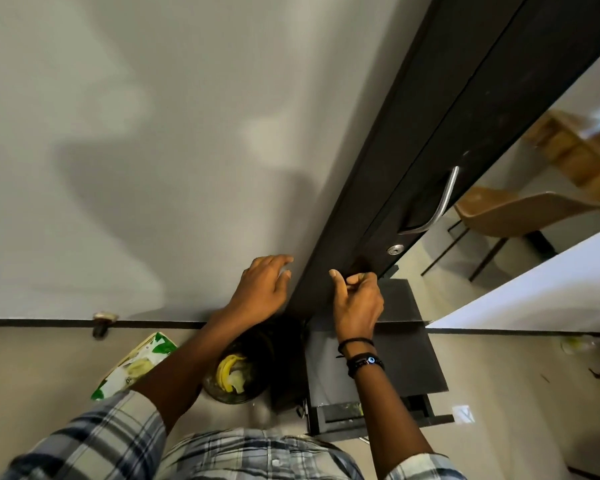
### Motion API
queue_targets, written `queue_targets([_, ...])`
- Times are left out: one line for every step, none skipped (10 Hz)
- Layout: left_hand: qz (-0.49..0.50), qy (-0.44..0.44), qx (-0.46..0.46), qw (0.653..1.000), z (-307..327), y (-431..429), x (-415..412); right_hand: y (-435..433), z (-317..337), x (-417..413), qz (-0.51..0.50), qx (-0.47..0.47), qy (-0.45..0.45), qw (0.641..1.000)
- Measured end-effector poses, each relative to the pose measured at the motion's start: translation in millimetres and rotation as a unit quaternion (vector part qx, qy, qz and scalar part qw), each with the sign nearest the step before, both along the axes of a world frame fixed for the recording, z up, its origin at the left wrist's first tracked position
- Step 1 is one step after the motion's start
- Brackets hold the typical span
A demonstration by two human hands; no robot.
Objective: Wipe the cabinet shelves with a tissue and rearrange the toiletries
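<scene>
Plaid shirt nearest. Left hand rests, fingers relaxed, against the cabinet side. Right hand has its fingers curled at the closed cabinet door; contents indeterminable. Shelves, tissue and toiletries unseen: judged 0 steps done.

A round dark bin holding a yellow banana peel is seen on the beige floor. A green-and-white plastic packet is laid just beside it. A tan moulded chair is shown at right.
</scene>
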State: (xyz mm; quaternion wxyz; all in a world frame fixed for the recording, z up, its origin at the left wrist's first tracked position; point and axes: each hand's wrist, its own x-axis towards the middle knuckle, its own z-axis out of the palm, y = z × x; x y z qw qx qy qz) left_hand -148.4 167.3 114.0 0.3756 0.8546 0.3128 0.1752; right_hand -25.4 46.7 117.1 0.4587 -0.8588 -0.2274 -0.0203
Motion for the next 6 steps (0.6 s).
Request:
queue_targets([0.006, 0.007, 0.001, 1.000, -7, 1, 2, 1, -5, 3, 0.003, 0.012, 0.005, 1.000])
queue_targets([0.007, 0.016, 0.001, 1.000, -10, 0, 3, 1, -5, 2, 0.004, 0.018, 0.011, 1.000])
queue_targets([0.010, 0.018, 0.012, 1.000, -14, 0, 1, -1, -5, -2, 0.002, 0.042, 0.020, 0.999])
queue_targets([0.017, 0.033, 0.035, 0.999, -16, 0, -5, -2, -14, -13, 0.050, 0.013, -0.004, 0.999])
queue_targets([0.032, 0.047, 0.082, 0.995, -26, 3, -19, 8, -26, -33, 0.141, -0.057, -0.076, 0.985])
queue_targets([0.042, 0.089, 0.105, 0.990, -34, 4, -35, 25, -41, -50, 0.237, -0.142, -0.090, 0.957])
